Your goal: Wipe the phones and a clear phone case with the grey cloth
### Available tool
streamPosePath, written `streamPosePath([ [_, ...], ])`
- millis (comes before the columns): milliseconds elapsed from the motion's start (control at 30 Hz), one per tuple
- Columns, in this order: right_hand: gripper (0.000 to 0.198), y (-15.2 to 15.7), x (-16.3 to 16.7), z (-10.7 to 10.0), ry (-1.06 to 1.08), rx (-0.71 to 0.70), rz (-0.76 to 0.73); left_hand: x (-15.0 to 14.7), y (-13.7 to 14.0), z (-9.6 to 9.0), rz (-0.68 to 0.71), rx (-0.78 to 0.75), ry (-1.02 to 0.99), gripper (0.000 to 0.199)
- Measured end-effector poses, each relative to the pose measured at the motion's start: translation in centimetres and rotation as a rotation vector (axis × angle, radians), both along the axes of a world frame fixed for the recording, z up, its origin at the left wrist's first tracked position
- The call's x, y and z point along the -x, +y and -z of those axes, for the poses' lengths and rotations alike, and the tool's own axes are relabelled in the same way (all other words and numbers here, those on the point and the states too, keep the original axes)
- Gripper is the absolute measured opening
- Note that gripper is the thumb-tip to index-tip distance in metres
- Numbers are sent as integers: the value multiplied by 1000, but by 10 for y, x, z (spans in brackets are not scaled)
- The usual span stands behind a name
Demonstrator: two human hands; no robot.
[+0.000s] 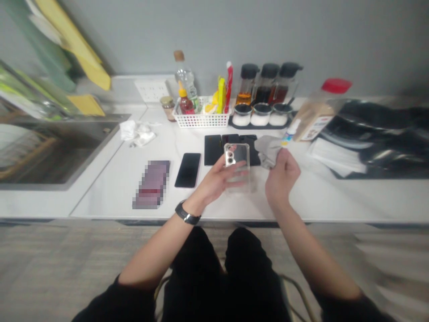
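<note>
My left hand [216,181] holds up a clear phone case [247,154] with camera cut-outs; my fingers show through it. In my closed right hand [283,174] is a crumpled grey cloth [267,151], just right of the case. Dark phones [212,152] lie side by side on the counter behind the case, partly hidden by it. Left of my left hand lies a phone with a black screen [188,170]. Farther left is a blurred-out pinkish rectangular item [152,184].
A white basket [201,120] with bottles stands at the back, beside black-lidded bottles [268,80] and seasoning jars [260,115]. A red-capped container [318,112] stands near the black stove [378,156]. Crumpled tissue [137,132] lies by the sink [67,179].
</note>
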State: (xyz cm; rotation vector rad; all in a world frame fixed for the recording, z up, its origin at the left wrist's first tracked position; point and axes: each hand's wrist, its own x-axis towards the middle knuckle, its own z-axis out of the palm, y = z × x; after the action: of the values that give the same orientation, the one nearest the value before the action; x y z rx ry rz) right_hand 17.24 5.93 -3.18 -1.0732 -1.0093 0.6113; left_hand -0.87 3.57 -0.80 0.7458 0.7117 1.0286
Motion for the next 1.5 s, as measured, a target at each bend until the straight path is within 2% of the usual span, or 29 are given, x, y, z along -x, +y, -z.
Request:
streamPosePath([
  [67,50,-8,1,-2,-299,-93,-53,-6,-1,-3,-43,68,-40,72],
  [133,51,-13,4,-3,-631,-191,-233,-14,-2,-7,-117,126,-120,56],
  [167,54,-14,5,-3,-791,-227,-317,-18,-2,-9,-148,153,-167,51],
  [233,65,-16,7,-3,-1041,-253,-380,-21,-2,-13,-158,210,-240,51],
  [300,73,-24,7,-2,-1188,-257,-378,-20,-1,-16,-155,226,-267,52],
  [433,78,-51,5,2,-1338,-356,-468,-15,4,-17,-289,93,-291,52],
  [500,85,-57,5,6,-1371,-345,-480,-20,1,-15,-266,74,-303,52],
  [567,100,-54,5,11,-1352,-276,-418,-30,-5,-12,-249,75,-300,50],
  [667,113,-42,10,17,-1279,-215,-364,-41,-12,-9,-237,155,-283,50],
  [833,120,-59,19,20,-1273,-321,-495,-21,-1,-14,-274,107,-294,53],
  [900,117,-66,20,21,-1276,-337,-520,-15,1,-13,-239,92,-276,55],
  [1033,124,-52,24,18,-1179,-226,-436,-27,-9,-2,-209,116,-271,57],
  [1100,133,-44,30,15,-1094,-196,-395,-34,-15,0,-139,158,-303,61],
  [1167,139,-45,36,14,-1051,-222,-401,-32,-17,-3,-113,163,-307,63],
  [1267,147,-63,41,17,-1100,-274,-478,-14,-11,-12,-178,133,-280,59],
  [1367,143,-72,38,23,-1211,-278,-551,-3,-7,-13,-203,80,-246,59],
  [1500,131,-49,31,23,-1211,-192,-468,-18,-13,2,-155,145,-297,58],
])
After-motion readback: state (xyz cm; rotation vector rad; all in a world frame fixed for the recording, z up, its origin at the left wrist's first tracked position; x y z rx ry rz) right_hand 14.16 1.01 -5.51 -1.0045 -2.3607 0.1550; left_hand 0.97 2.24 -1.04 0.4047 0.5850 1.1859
